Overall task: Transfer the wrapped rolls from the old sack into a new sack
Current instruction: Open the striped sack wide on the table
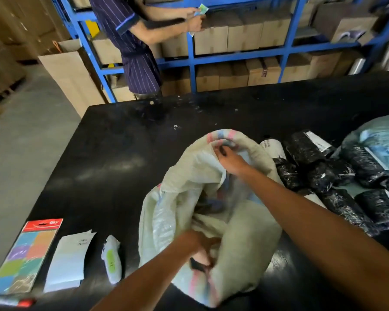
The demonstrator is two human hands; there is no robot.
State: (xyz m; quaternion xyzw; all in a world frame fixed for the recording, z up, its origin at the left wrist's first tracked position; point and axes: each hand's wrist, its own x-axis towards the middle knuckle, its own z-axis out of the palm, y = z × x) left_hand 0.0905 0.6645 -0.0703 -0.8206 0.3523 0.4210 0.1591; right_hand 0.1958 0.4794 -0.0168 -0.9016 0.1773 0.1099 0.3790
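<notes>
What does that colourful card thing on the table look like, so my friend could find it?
Start at the black table and go to its near left corner. The card pack lies flat there, left of a plain white envelope. It alone has a red strip on top and a patchwork of coloured squares beneath.

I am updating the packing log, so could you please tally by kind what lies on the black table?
Woven sacks: 2, beige sack gripped by left hand and right hand; blue sack.
Black wrapped rolls: at least 7 visible.
Colour card pack: 1.
White envelope: 1.
Small white packet: 1.
Total: at least 12.
</notes>
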